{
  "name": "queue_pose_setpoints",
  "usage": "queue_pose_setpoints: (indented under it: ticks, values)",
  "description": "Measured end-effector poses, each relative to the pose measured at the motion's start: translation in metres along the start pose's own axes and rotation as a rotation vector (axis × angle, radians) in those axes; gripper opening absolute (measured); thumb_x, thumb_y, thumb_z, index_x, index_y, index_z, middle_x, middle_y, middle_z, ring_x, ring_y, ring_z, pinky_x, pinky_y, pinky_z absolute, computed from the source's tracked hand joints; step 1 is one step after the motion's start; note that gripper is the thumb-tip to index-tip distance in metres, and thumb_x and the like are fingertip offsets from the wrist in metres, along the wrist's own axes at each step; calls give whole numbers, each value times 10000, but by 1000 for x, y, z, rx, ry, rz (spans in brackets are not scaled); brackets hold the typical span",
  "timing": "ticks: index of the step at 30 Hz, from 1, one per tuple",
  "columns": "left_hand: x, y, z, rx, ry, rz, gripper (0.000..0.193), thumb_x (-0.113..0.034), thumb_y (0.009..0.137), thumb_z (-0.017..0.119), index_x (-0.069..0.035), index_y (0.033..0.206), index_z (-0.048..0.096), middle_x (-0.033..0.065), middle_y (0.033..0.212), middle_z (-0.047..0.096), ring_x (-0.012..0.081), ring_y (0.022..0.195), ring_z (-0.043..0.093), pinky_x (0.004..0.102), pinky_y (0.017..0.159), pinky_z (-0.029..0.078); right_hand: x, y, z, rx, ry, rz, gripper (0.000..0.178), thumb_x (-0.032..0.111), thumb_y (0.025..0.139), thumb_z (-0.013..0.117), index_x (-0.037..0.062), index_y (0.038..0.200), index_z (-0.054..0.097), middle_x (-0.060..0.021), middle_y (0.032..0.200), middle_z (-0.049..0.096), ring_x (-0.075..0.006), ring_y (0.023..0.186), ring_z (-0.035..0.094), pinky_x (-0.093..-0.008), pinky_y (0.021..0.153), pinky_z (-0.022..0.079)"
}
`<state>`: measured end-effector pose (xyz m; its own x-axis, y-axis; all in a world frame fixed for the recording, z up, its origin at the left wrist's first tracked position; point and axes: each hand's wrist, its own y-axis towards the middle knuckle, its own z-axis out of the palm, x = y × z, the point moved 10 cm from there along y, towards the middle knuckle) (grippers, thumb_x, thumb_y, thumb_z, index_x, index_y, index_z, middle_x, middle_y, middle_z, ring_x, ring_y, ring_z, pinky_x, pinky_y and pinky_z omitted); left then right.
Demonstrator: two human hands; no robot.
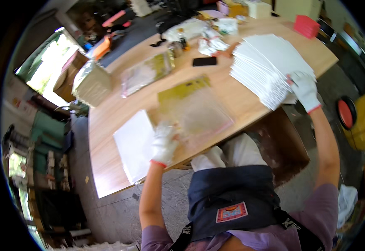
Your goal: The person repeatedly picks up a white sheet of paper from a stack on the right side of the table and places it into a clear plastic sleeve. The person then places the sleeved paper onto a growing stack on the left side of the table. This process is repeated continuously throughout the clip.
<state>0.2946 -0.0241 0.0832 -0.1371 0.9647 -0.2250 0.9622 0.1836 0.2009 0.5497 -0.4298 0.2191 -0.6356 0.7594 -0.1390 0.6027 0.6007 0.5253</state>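
Observation:
Both my hands wear white knit gloves with red cuffs. At the left-front edge of the table, my left hand (163, 141) lies with fingers stretched out, slightly blurred. It is between a flat white sheet (133, 140) and a pile of clear plastic bags (199, 112) with a yellow-green band, and overlaps both. Over on the right, my right hand (303, 88) has its fingers bent at the near right corner of a fanned stack of white sheets (270, 62). The fingers seem to pinch a sheet there; their undersides are hidden.
More clear bags (147, 73) lie farther back on the wooden table (103, 167). Beyond are a black phone (204, 62), small bottles (182, 42), crumpled white cloth (211, 42) and a red box (306, 26). A cardboard box (287, 146) stands below the front edge; a wrapped stack (91, 83) is left.

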Motion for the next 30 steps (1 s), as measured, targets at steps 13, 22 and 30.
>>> queue_pose_setpoints:
  ticks: [13,22,30]
  values:
    - [-67,64,75,-5,59,-3,339,-321,772,612,-125,1045,567,106,1146,500,343,1028,487,453,883,387,-62,-114,-17,-275,771,622,261,343,894,551,83,912,558,-59,780,588,-181,678,557,-287,574,445]
    - [-55,43,57,262,288,-228,287,-248,761,603,-136,1023,572,97,1013,595,319,930,595,466,654,500,-151,-109,102,-194,1693,1262,224,317,889,570,126,1005,553,23,738,556,-52,465,460,-179,332,306]
    - [-21,28,58,74,153,-348,245,-182,732,623,-132,967,573,96,960,606,304,927,588,446,709,513,1,-116,55,69,1769,945,287,191,846,566,23,1077,540,-15,737,587,-55,463,513,-191,329,364]
